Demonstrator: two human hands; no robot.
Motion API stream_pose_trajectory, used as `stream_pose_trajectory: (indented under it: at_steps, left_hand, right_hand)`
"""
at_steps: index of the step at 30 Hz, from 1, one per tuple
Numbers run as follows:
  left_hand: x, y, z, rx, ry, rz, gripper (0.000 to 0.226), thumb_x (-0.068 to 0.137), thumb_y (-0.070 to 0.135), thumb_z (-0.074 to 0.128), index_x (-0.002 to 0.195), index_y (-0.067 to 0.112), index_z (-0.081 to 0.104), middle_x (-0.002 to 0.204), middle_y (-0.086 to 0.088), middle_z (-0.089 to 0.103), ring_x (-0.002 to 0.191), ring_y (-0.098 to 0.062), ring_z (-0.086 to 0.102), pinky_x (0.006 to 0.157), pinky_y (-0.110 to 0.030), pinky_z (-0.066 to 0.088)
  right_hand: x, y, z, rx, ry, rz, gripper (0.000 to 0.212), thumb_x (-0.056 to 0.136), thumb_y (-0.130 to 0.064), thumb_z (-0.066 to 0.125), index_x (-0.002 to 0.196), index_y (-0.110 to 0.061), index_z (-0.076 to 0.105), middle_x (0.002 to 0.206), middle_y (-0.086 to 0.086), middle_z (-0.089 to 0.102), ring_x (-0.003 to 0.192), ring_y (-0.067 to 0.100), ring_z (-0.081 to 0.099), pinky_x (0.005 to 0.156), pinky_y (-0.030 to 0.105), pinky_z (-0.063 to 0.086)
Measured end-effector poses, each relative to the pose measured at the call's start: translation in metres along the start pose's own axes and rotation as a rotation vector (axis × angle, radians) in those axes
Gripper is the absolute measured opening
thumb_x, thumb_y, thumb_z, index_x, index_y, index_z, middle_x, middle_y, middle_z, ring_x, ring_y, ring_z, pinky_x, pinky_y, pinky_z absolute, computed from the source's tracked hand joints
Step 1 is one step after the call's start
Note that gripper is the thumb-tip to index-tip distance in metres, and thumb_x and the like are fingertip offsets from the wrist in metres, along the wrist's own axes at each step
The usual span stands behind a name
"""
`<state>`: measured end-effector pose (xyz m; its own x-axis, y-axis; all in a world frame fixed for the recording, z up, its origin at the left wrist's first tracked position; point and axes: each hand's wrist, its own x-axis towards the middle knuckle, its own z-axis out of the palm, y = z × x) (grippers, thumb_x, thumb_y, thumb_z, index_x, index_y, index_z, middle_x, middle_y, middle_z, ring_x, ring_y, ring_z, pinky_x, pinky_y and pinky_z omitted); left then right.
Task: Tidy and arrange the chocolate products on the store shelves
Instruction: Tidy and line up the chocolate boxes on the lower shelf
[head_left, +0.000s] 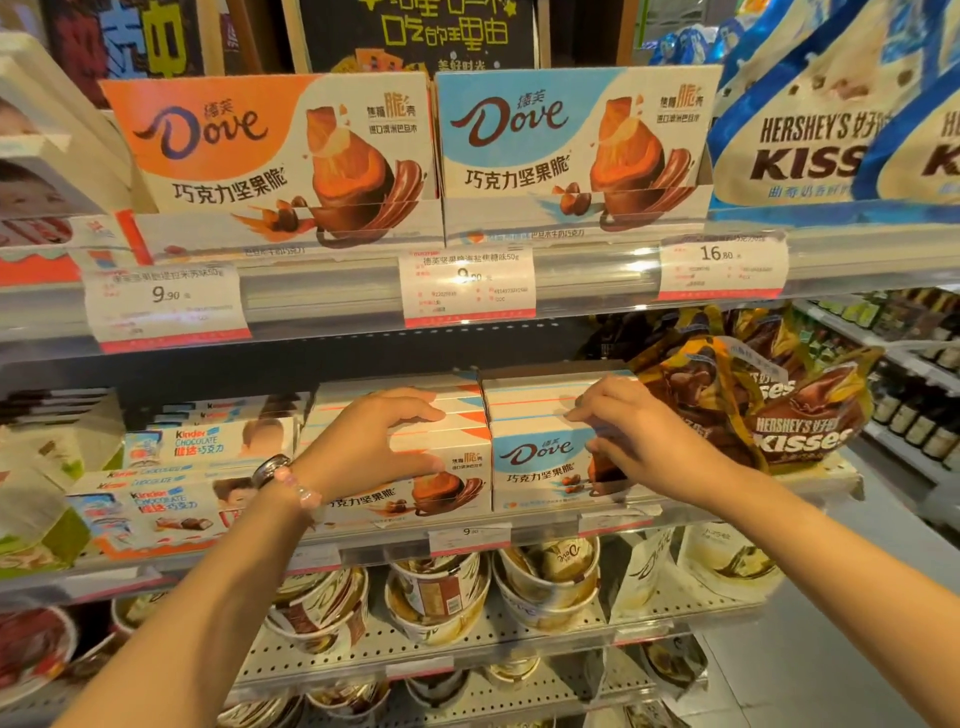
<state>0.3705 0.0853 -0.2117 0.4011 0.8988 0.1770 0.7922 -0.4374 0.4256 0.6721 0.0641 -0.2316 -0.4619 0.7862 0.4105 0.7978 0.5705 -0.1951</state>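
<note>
Your left hand (382, 439) sits at the centre of the frame on the middle shelf (545, 525), its grip curled over the top front corner of the orange Dove box (441, 483), fingers on the lid and thumb down on the printed face. Your right hand (631, 436) is just right of centre, its grip pinching the upper right edge of the blue Dove box (535, 462), fingers bent over the top and the thumb low on the front.

The two boxes stand upright, side by side and touching, their fronts close to the shelf's front lip. They are flat-sided cardboard with sharp corners and a smooth printed finish. More of the same boxes are stacked right behind them, so there is little room toward the back.

To the right of the blue box, crinkled glossy Hershey's Kisses bags (795, 415) lean in against your right hand, leaving no gap on that side. To the left of the orange box lie flat Kinder chocolate boxes (171, 499), stacked low, with your left wrist crossing over them. Above the boxes there is open room up to the underside of the upper shelf (337, 296), which carries two large Dove display cartons (405, 145) and paper price tags (467, 283). Below, round paper tubs (441, 597) sit on a perforated metal shelf.
</note>
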Motion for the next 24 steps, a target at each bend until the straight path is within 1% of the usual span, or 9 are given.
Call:
stream_pose_trajectory:
  at_steps: [2, 4, 6, 7, 11, 14, 17, 21, 24]
  left_hand:
    - [0.000, 0.000, 0.001, -0.004, 0.004, 0.004, 0.051, 0.076, 0.038, 0.073, 0.123, 0.030, 0.056, 0.137, 0.012, 0.048, 0.125, -0.008, 0.042, 0.100, -0.026, 0.037]
    - [0.000, 0.000, 0.002, -0.008, 0.013, 0.006, 0.050, 0.076, 0.038, 0.073, 0.122, 0.032, 0.057, 0.135, 0.014, 0.049, 0.123, -0.005, 0.042, 0.097, -0.023, 0.036]
    - [0.000, 0.000, 0.002, -0.007, 0.023, 0.016, 0.048, 0.076, 0.038, 0.073, 0.121, 0.033, 0.057, 0.133, 0.015, 0.051, 0.120, 0.000, 0.041, 0.095, -0.021, 0.035]
    - [0.000, 0.000, 0.002, -0.002, 0.027, 0.019, 0.047, 0.076, 0.038, 0.073, 0.120, 0.033, 0.058, 0.132, 0.015, 0.051, 0.119, 0.001, 0.041, 0.095, -0.021, 0.035]
    - [-0.004, 0.002, 0.003, 0.036, 0.045, 0.028, 0.049, 0.075, 0.040, 0.073, 0.121, 0.033, 0.057, 0.133, 0.016, 0.050, 0.122, -0.002, 0.040, 0.100, -0.024, 0.034]
    - [-0.005, 0.003, 0.003, 0.056, 0.036, 0.032, 0.049, 0.076, 0.040, 0.072, 0.122, 0.033, 0.056, 0.133, 0.016, 0.049, 0.124, -0.003, 0.038, 0.103, -0.026, 0.034]
    - [-0.004, 0.005, -0.001, 0.070, -0.002, 0.026, 0.052, 0.076, 0.043, 0.071, 0.124, 0.036, 0.051, 0.133, 0.016, 0.046, 0.124, -0.005, 0.037, 0.103, -0.028, 0.035]
    - [0.006, 0.008, -0.008, 0.189, -0.062, -0.005, 0.063, 0.067, 0.058, 0.072, 0.118, 0.033, 0.045, 0.115, 0.017, 0.046, 0.108, -0.004, 0.042, 0.087, -0.024, 0.041]
    - [0.013, 0.010, -0.008, 0.242, -0.046, -0.024, 0.060, 0.064, 0.072, 0.063, 0.105, 0.030, 0.049, 0.103, 0.015, 0.053, 0.095, -0.006, 0.050, 0.075, -0.026, 0.048]
  right_hand:
    - [-0.003, 0.001, 0.004, -0.002, 0.031, -0.008, 0.035, 0.078, -0.007, 0.072, 0.112, -0.011, 0.064, 0.108, 0.003, 0.058, 0.103, 0.020, 0.053, 0.088, 0.026, 0.041]
    - [-0.001, 0.000, 0.002, 0.031, 0.041, 0.007, 0.030, 0.082, -0.021, 0.069, 0.110, -0.012, 0.066, 0.106, 0.000, 0.059, 0.100, 0.017, 0.052, 0.085, 0.028, 0.046]
    - [0.008, -0.001, -0.002, 0.037, 0.029, 0.031, 0.035, 0.087, -0.041, 0.057, 0.108, -0.015, 0.066, 0.105, -0.003, 0.060, 0.099, 0.013, 0.054, 0.084, 0.030, 0.048]
    - [0.014, -0.001, -0.004, 0.031, 0.034, 0.046, 0.036, 0.089, -0.042, 0.052, 0.109, -0.016, 0.066, 0.105, -0.003, 0.060, 0.099, 0.013, 0.054, 0.084, 0.031, 0.047]
    - [0.040, 0.010, -0.004, 0.017, 0.009, 0.104, 0.025, 0.092, -0.024, 0.053, 0.113, -0.014, 0.065, 0.110, 0.002, 0.062, 0.103, 0.017, 0.056, 0.087, 0.034, 0.047]
    - [0.047, 0.016, 0.001, 0.018, -0.069, 0.139, 0.020, 0.093, -0.022, 0.053, 0.107, -0.017, 0.065, 0.106, -0.002, 0.060, 0.100, 0.015, 0.056, 0.085, 0.030, 0.047]
    - [0.053, 0.015, 0.003, 0.011, -0.092, 0.173, 0.015, 0.092, -0.025, 0.052, 0.101, -0.020, 0.063, 0.100, -0.004, 0.058, 0.096, 0.016, 0.055, 0.081, 0.031, 0.047]
    - [0.056, 0.014, 0.006, -0.031, -0.111, 0.223, 0.020, 0.093, -0.033, 0.047, 0.100, -0.020, 0.062, 0.098, -0.005, 0.057, 0.096, 0.016, 0.055, 0.079, 0.031, 0.045]
    - [0.054, 0.013, 0.010, -0.100, -0.144, 0.272, 0.033, 0.096, -0.037, 0.040, 0.108, -0.021, 0.067, 0.108, -0.001, 0.059, 0.105, 0.020, 0.052, 0.088, 0.034, 0.040]
